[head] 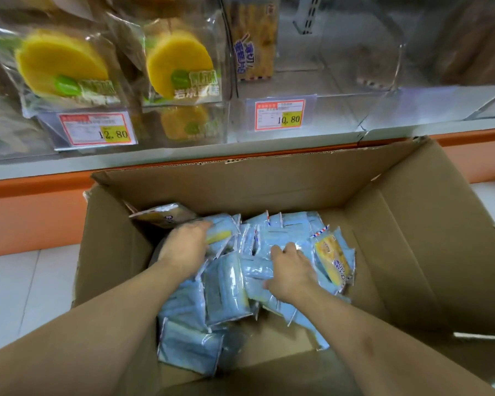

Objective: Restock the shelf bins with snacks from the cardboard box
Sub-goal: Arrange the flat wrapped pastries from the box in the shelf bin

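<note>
Both your arms reach down into the cardboard box (383,224). Your left hand (185,247) curls its fingers round pale blue snack packets (226,292) at the pile's left edge; your right hand (290,271) grips packets near its middle. Beyond the box, clear shelf bins (340,81) hold yellow cakes (180,67), and price tags (279,114) front them.

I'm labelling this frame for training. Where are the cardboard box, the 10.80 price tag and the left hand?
cardboard box (269,187): head view, bare inner far wall.
10.80 price tag (280,114): head view, middle of the label.
left hand (185,247): head view, back of the hand, among the blue packets.
</note>
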A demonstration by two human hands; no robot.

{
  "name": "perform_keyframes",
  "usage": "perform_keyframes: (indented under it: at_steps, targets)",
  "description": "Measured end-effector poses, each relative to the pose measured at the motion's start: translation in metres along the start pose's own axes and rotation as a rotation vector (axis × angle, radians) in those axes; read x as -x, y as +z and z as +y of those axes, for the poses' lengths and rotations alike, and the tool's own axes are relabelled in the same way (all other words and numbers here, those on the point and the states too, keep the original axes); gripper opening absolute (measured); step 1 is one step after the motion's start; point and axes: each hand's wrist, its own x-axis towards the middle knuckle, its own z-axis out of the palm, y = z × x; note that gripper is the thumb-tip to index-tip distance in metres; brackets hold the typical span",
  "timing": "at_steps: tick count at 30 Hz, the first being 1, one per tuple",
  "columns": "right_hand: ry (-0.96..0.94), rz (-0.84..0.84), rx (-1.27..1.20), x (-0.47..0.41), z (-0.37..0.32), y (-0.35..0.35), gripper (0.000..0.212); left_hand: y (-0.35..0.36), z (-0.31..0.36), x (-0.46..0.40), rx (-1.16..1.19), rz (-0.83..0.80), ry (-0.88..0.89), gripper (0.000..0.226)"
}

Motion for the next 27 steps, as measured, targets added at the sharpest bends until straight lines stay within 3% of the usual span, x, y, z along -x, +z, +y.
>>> perform_keyframes:
  at_steps: [5, 9, 14, 19, 21, 24, 26, 27]
  targets:
    - [0.017, -0.047, -0.171, -0.002, 0.006, -0.019, 0.043, -0.025, 0.01, 0.006, -0.002, 0.015, -0.022, 0.03]
    - [0.04, -0.012, -0.442, 0.013, 0.018, -0.075, 0.049, -0.063, 0.028, 0.014, 0.3, 0.037, -0.053, 0.013]
    - [-0.05, 0.144, -0.661, 0.068, 0.032, -0.172, 0.07, -0.129, 0.058, 0.038, 0.707, 0.027, -0.051, 0.017]
    - [-0.195, 0.245, -0.968, 0.149, 0.047, -0.24, 0.037, -0.198, 0.079, 0.081, 0.769, 0.1, 0.014, 0.019]
    - [-0.2, 0.369, -1.027, 0.173, 0.049, -0.247, 0.029, -0.218, 0.083, 0.102, 0.792, 0.125, 0.027, 0.019]
    - [-0.248, 0.772, -0.925, 0.198, 0.039, -0.247, 0.035, -0.229, 0.097, 0.133, 1.008, 0.082, -0.001, 0.019]
    - [-0.402, 0.975, -0.784, 0.215, 0.021, -0.243, 0.035, -0.232, 0.114, 0.149, 1.256, -0.009, -0.026, 0.021]
    - [-0.515, 0.997, -0.704, 0.221, 0.012, -0.239, 0.037, -0.234, 0.124, 0.155, 1.382, -0.049, -0.029, 0.024]
